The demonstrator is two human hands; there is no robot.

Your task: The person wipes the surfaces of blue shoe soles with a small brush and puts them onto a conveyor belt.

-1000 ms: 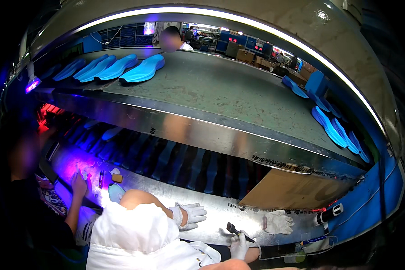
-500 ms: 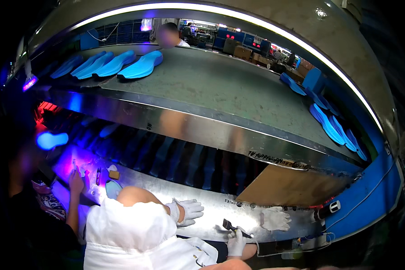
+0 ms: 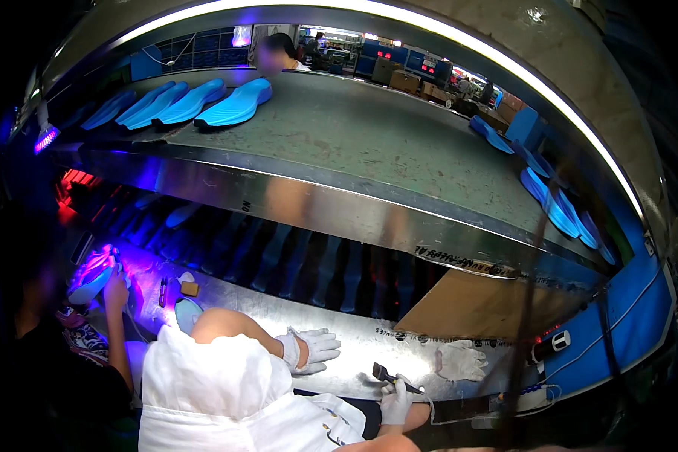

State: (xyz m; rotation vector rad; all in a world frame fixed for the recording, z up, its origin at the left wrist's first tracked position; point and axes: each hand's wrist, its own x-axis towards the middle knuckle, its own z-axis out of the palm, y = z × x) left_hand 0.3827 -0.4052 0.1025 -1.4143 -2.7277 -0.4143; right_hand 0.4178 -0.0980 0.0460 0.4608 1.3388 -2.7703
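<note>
My left hand (image 3: 316, 350), in a white glove, lies on the metal work ledge (image 3: 354, 335) with its fingers stretched out and nothing in them. To its right, my gloved right hand (image 3: 396, 401) grips a black brush-like tool (image 3: 388, 374) with a wide flat head. A thin cord or tube trails from that tool; its exact kind is unclear. A spare white glove (image 3: 461, 360) rests on the ledge beyond my right hand. By my left elbow is a pale shoe sole (image 3: 187, 313), partly hidden by my arm.
Blue soles (image 3: 235, 103) sit on the green conveyor belt (image 3: 354, 135), with more at its right end (image 3: 548, 202). A cardboard sheet (image 3: 490, 307) leans below it. At left, a co-worker's hand (image 3: 115, 290) works near a lit sole (image 3: 92, 287). A yellow block (image 3: 190, 288) lies nearby.
The co-worker's hand has shifted left and up, and the lit sole is now lower and close to it. Dark blurred strands have appeared at right. My hands stay almost where they were.
</note>
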